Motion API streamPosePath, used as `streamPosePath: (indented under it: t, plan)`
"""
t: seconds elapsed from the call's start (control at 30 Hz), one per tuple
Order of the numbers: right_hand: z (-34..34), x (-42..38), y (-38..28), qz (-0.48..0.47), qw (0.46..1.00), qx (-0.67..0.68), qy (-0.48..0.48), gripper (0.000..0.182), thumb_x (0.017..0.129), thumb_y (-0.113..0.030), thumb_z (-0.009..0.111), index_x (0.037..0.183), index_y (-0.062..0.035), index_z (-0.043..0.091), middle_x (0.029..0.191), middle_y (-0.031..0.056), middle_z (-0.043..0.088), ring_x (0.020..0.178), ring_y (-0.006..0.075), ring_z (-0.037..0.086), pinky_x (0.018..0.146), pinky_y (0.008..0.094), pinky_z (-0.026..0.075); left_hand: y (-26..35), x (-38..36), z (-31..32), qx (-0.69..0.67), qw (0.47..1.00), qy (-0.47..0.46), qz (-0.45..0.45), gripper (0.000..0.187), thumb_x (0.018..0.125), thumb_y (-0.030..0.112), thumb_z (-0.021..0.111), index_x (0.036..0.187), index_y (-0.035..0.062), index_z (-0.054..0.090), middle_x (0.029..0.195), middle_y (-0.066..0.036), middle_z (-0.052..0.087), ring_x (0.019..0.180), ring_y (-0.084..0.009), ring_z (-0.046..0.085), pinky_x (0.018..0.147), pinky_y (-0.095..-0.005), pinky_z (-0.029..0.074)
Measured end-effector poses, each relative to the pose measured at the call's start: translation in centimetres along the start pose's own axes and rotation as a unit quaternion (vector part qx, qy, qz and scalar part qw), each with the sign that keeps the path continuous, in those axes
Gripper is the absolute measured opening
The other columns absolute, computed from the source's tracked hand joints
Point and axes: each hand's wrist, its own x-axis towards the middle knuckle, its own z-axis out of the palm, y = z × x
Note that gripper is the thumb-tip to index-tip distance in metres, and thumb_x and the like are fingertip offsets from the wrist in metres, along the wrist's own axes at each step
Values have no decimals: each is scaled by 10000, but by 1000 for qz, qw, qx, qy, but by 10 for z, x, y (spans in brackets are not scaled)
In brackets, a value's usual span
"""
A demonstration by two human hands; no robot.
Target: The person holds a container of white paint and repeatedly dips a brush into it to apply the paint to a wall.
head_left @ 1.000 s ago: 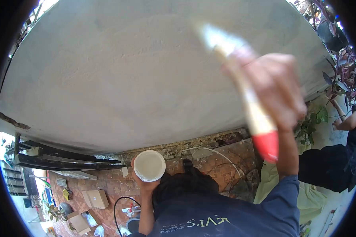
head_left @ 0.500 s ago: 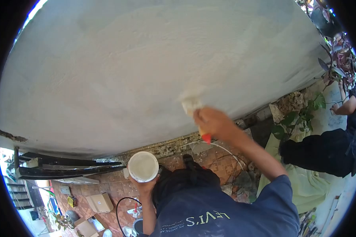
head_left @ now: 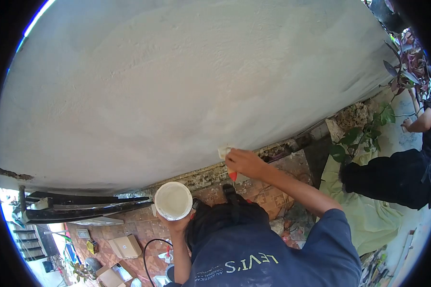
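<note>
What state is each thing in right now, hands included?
left hand: closed, holding the tub
right hand: closed around the brush
tub: open, mouth up, pale contents, level unclear
brush: head at the lower edge of the wall, contact unclear
wall: pale, patchy
upper cardboard box: looks shut
lower cardboard box: flaps open
pale green sheet: spread, creased

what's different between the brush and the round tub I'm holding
The brush is long and slim, while the tub is round and wide-mouthed. The brush has a red handle end; the tub is plain and whitish. The brush is in the right hand by the lower edge of the wall, whereas the tub sits in the left hand, its open top facing the camera. Both are hand-held.
</note>
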Motion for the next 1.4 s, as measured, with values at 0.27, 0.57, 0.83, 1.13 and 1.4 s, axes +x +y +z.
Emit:
streamPosePath:
  t: [0.27,0.57,0.83,1.13,1.4]
  plan:
    - [-184,108,36,-78,926,-200,310,185,617,-5,691,787,-40,626,757,48,596,671,148,574,556,230,497,-2,-5,-4,10,997,-30,-71,898,634,74,874,1343,42,323,1262,-151,513,1120,-248,557,946,-381,464]
    - [-74,30,39,-69,987,-110,91,107,741,-57,651,764,-77,549,852,58,578,772,159,608,650,257,545,2,-19,17,139,990,-8,-8,962,622,73,879,1365,48,267,1291,-170,485,1167,-265,525,979,-400,430]
    - [-161,48,78,-61,997,26,38,147,721,-100,638,841,-60,564,785,34,510,727,195,585,574,297,500,20,-28,39,16,1000,6,0,936,600,86,892,1346,26,329,1270,-159,499,1138,-259,536,972,-386,431]
    - [-251,73,101,-142,916,-304,219,172,623,-66,654,715,-106,515,750,16,525,720,150,583,592,239,512,21,-35,60,52,999,6,14,971,599,122,897,1356,26,296,1270,-152,487,1145,-259,522,973,-386,424]
    - [-124,-10,101,-92,991,-7,-94,124,722,-58,642,796,-83,546,838,49,548,794,183,594,676,288,525,30,-48,78,8,1000,4,-29,956,620,94,875,1365,42,278,1265,-161,491,1161,-262,513,975,-402,426]
